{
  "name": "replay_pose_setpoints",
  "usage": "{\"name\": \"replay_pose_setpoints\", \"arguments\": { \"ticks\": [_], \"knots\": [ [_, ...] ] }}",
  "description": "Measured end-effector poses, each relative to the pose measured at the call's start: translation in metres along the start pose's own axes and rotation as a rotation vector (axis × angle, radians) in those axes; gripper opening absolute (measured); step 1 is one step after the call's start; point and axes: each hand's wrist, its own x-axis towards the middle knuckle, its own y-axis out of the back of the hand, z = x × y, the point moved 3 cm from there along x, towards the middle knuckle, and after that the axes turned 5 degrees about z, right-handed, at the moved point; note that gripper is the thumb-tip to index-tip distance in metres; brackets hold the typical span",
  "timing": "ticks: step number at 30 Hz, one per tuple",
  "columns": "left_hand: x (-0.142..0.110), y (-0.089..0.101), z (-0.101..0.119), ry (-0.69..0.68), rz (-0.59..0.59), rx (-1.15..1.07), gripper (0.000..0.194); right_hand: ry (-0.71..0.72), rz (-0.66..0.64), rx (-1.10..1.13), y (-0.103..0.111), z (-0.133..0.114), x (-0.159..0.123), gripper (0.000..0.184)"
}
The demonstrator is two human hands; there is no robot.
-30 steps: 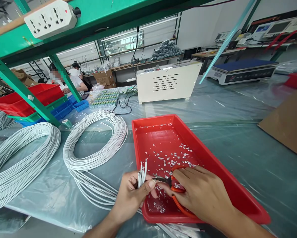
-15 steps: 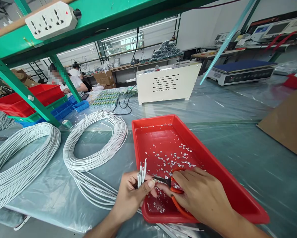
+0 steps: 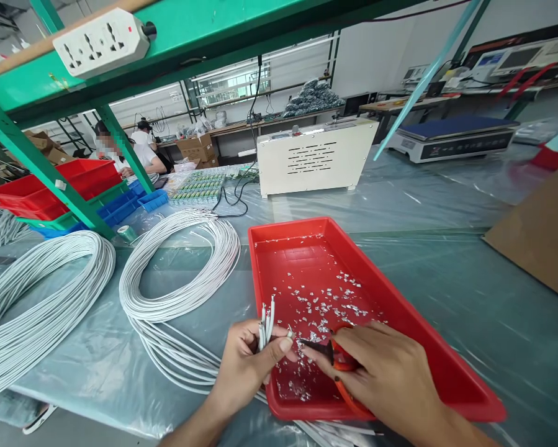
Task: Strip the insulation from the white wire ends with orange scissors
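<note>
Several white cables point(image 3: 268, 323) stand up out of my left hand point(image 3: 248, 360), which is closed around them near their ends. Between its thumb and index finger one cable end point(image 3: 290, 334) is pinched, pointing right. My right hand point(image 3: 385, 369) grips orange-handled scissors point(image 3: 346, 360), with the dark blades directed left, a short gap from that cable end. Both hands are over the near part of a red tray point(image 3: 290, 242), where small silvery and white scraps point(image 3: 325, 307) are scattered. Part of the scissor handles is hidden by my right fingers.
Two coils of white cable, a near-left coil point(image 3: 50, 298) and a middle coil point(image 3: 180, 267), lie left of the tray. Behind stand a cream metal box point(image 3: 316, 158) and a scale point(image 3: 450, 139). Cardboard point(image 3: 539, 230) is at right. A green shelf frame point(image 3: 204, 34) crosses above; people sit farther back.
My right hand has drawn the scissors slightly right, away from the pinched cable end, which now shows clear of the blades. My left hand stays nearly in place.
</note>
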Motion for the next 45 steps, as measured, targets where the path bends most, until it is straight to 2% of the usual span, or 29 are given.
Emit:
{"name": "replay_pose_setpoints", "arguments": {
  "ticks": [4, 6, 12, 17, 20, 22, 25, 29, 31, 34, 38, 41, 45],
  "knots": [
    [0.001, -0.004, 0.000, -0.005, 0.047, 0.009, 0.024, -0.396, -0.270, 0.361, -0.009, 0.003, 0.005, 0.033],
    [0.001, -0.005, 0.001, -0.002, 0.073, -0.023, 0.022, -0.515, -0.366, 0.466, -0.012, 0.001, 0.009, 0.031],
    [0.000, -0.008, 0.004, -0.066, 0.086, 0.028, 0.022, -0.586, -0.319, 0.449, -0.015, -0.004, 0.016, 0.040],
    [-0.004, -0.004, 0.001, -0.100, 0.242, 0.164, 0.023, -0.957, -0.441, 1.006, -0.024, -0.004, 0.015, 0.026],
    [-0.006, -0.004, 0.001, -0.196, 0.307, 0.193, 0.017, -1.087, -0.519, 1.195, -0.027, -0.005, 0.016, 0.022],
    [-0.006, -0.004, 0.001, -0.244, 0.311, 0.211, 0.014, -1.117, -0.543, 1.238, -0.028, -0.005, 0.015, 0.021],
    [-0.003, -0.004, 0.000, -0.198, 0.257, 0.189, 0.017, -1.095, -0.514, 1.243, -0.027, -0.005, 0.015, 0.018],
    [0.002, -0.006, 0.001, -0.058, 0.017, 0.060, 0.025, -1.002, -0.394, 1.193, -0.023, -0.006, 0.016, 0.011],
    [0.003, -0.005, 0.002, -0.051, -0.026, 0.043, 0.027, -0.963, -0.360, 1.166, -0.021, -0.006, 0.017, 0.008],
    [0.003, -0.003, 0.003, -0.115, 0.002, 0.065, 0.022, -1.011, -0.427, 1.177, -0.023, -0.005, 0.014, 0.013],
    [0.002, -0.004, 0.003, -0.175, -0.005, 0.067, 0.018, -1.103, -0.559, 1.237, -0.029, -0.004, 0.011, 0.029],
    [0.000, -0.004, 0.005, -0.186, 0.005, 0.047, 0.018, -1.154, -0.612, 1.236, -0.031, -0.004, 0.014, 0.040],
    [0.000, -0.003, 0.005, -0.165, -0.013, 0.014, 0.016, -1.196, -0.683, 1.310, -0.031, -0.006, 0.016, 0.046]
  ]
}}
